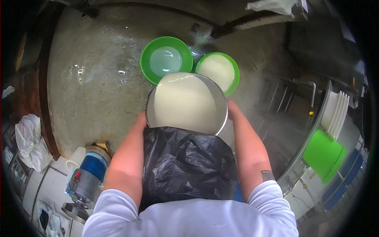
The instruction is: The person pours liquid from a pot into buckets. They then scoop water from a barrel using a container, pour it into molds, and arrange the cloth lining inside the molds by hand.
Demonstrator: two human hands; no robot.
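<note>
Between my two hands is a large metal pot (221, 106) of milky white liquid (185, 104). It tilts away from me, and the liquid reaches its far rim. My left hand (141, 119) grips the pot's left side and my right hand (233, 110) its right side; most fingers are hidden behind the wall. Just past the rim, a green basin (145, 61) on the floor holds thin, pale bluish liquid. A second green basin (237, 77), to its right, is filled with creamy white liquid. Whether liquid is flowing out of the pot cannot be made out.
A black plastic apron (189, 166) covers my front. Wet concrete floor (102, 87) surrounds the basins. At lower left stands a blue and grey motor machine (89, 177), near white bags (31, 142). A metal counter at right bears a green bucket (321, 154).
</note>
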